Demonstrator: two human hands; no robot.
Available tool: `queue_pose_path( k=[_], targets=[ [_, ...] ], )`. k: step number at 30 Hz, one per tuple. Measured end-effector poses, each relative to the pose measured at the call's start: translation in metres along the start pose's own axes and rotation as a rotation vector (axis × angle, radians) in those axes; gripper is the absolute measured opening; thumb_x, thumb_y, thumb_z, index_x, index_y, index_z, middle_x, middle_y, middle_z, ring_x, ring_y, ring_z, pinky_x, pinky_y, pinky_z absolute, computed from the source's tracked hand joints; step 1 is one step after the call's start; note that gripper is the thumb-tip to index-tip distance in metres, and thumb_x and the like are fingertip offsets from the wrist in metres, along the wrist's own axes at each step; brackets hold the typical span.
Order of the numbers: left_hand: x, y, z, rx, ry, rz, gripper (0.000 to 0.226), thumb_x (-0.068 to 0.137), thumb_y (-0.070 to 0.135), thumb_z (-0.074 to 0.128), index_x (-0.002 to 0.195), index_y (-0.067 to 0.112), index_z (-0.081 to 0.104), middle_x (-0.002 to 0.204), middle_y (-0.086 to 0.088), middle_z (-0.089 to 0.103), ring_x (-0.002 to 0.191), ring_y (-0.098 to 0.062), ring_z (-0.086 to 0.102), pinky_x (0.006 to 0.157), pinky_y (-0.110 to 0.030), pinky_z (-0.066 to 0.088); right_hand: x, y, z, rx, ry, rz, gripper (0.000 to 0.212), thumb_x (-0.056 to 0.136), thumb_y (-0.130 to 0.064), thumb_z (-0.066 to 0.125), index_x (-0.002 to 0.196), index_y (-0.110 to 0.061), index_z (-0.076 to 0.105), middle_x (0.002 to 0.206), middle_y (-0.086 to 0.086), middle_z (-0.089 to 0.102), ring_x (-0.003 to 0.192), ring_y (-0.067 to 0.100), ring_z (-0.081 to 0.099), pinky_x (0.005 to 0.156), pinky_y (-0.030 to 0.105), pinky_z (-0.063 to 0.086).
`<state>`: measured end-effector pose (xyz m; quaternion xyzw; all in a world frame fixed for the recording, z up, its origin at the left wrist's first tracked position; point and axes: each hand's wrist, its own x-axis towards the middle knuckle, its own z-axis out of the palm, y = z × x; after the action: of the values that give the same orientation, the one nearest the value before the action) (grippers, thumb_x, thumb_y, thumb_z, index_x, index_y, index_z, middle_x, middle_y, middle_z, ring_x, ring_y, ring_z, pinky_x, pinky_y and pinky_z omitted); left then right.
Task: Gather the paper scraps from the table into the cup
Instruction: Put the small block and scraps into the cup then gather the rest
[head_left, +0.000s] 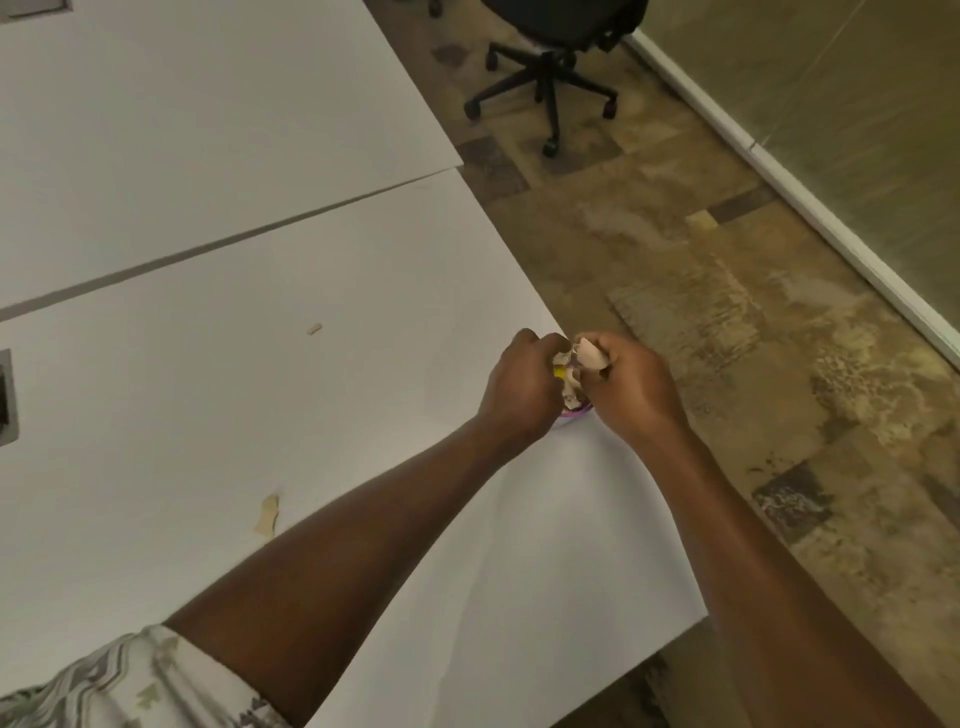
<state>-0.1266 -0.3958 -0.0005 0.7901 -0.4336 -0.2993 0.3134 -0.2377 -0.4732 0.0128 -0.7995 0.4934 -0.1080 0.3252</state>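
Observation:
Near the right edge of the white table (260, 395), both hands meet over a small cup (570, 417) with a purple rim, almost hidden beneath them. My left hand (522, 387) curls its fingers around crumpled beige paper scraps (570, 385) above the cup. My right hand (631, 387) grips another beige scrap (589, 356) between curled fingers and thumb. A small scrap (314, 328) lies alone on the table's middle. A larger torn scrap (267, 514) lies beside my left forearm.
The table's right edge runs diagonally just past the hands, with patterned floor (727, 312) beyond. A black office chair (550, 78) stands at the top. A second white table (182, 130) abuts at the back. A grey cable port (6, 397) sits at the left edge.

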Motion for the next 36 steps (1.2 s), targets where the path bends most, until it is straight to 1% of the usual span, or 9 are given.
queue_pose_path(
  k=[6,10,14,18,21,24,27,31,36],
  targets=[
    [0.000,-0.001,-0.001,-0.001,-0.007,0.021,0.038,0.087,0.006,0.059,0.122,0.020,0.065,0.108,-0.008,0.056,0.092,-0.027,0.060,0.082,-0.042,0.054,-0.003,0.002,-0.005,0.004,-0.026,-0.022,0.039,0.090,-0.005,0.056,0.126,-0.019,0.065,0.115,0.003,0.070,0.104,0.021,0.065,0.091,0.041,0.055],
    [-0.006,-0.003,-0.003,-0.057,0.022,0.048,0.042,0.088,0.002,0.051,0.125,0.017,0.065,0.111,-0.008,0.059,0.098,-0.026,0.061,0.083,-0.037,0.052,-0.010,0.006,-0.006,-0.005,-0.006,-0.065,0.037,0.089,-0.006,0.055,0.121,-0.019,0.068,0.114,0.004,0.069,0.099,0.020,0.065,0.086,0.035,0.056],
    [-0.014,-0.009,-0.006,-0.148,0.072,0.085,0.050,0.086,-0.004,0.046,0.128,0.017,0.064,0.120,-0.006,0.063,0.106,-0.021,0.062,0.090,-0.035,0.052,-0.025,0.010,0.001,-0.121,0.019,-0.212,0.037,0.086,-0.009,0.063,0.122,-0.013,0.066,0.116,0.007,0.065,0.098,0.025,0.064,0.076,0.024,0.047],
    [-0.022,-0.011,-0.010,-0.193,0.044,0.134,0.058,0.078,0.012,0.039,0.132,0.014,0.062,0.130,-0.003,0.064,0.113,-0.017,0.061,0.096,-0.025,0.051,-0.035,0.012,0.010,-0.215,-0.054,-0.310,0.046,0.082,-0.013,0.069,0.128,-0.012,0.062,0.125,0.008,0.063,0.107,0.026,0.062,0.085,0.033,0.052],
    [-0.026,-0.003,-0.012,-0.243,-0.001,0.159,0.069,0.073,0.036,0.033,0.133,0.016,0.060,0.129,0.005,0.064,0.113,-0.011,0.059,0.089,-0.011,0.043,-0.038,0.013,0.012,-0.213,-0.024,-0.310,0.047,0.082,-0.014,0.072,0.127,-0.012,0.062,0.123,0.008,0.064,0.104,0.026,0.063,0.083,0.033,0.053],
    [-0.026,0.003,-0.014,-0.246,-0.059,0.157,0.077,0.071,0.043,0.033,0.141,0.021,0.053,0.136,0.006,0.063,0.119,-0.014,0.060,0.092,-0.019,0.045,-0.039,0.010,0.010,-0.197,-0.007,-0.293,0.048,0.083,-0.018,0.072,0.129,-0.014,0.059,0.121,0.006,0.063,0.102,0.024,0.063,0.083,0.037,0.056],
    [-0.028,0.004,-0.017,-0.243,-0.091,0.139,0.074,0.075,0.032,0.041,0.149,0.024,0.045,0.145,0.004,0.058,0.128,-0.018,0.058,0.100,-0.031,0.050,-0.040,0.008,0.011,-0.207,-0.008,-0.292,0.047,0.085,-0.020,0.070,0.131,-0.013,0.057,0.121,0.005,0.061,0.101,0.023,0.063,0.084,0.042,0.056],
    [-0.035,-0.002,-0.022,-0.229,-0.107,0.134,0.074,0.081,0.017,0.043,0.154,0.022,0.038,0.156,-0.002,0.046,0.142,-0.022,0.048,0.112,-0.044,0.045,-0.042,0.008,0.014,-0.247,-0.002,-0.305,0.052,0.084,-0.019,0.068,0.134,-0.011,0.054,0.129,0.007,0.059,0.111,0.027,0.061,0.090,0.045,0.053],
    [-0.038,-0.011,-0.020,-0.282,-0.099,0.092,0.071,0.090,-0.005,0.047,0.156,0.019,0.036,0.161,-0.003,0.040,0.146,-0.022,0.042,0.118,-0.043,0.040,-0.045,0.006,0.022,-0.262,-0.010,-0.325,0.062,0.084,-0.020,0.069,0.141,-0.010,0.048,0.142,0.007,0.053,0.127,0.027,0.054,0.102,0.048,0.047]
  ],
)
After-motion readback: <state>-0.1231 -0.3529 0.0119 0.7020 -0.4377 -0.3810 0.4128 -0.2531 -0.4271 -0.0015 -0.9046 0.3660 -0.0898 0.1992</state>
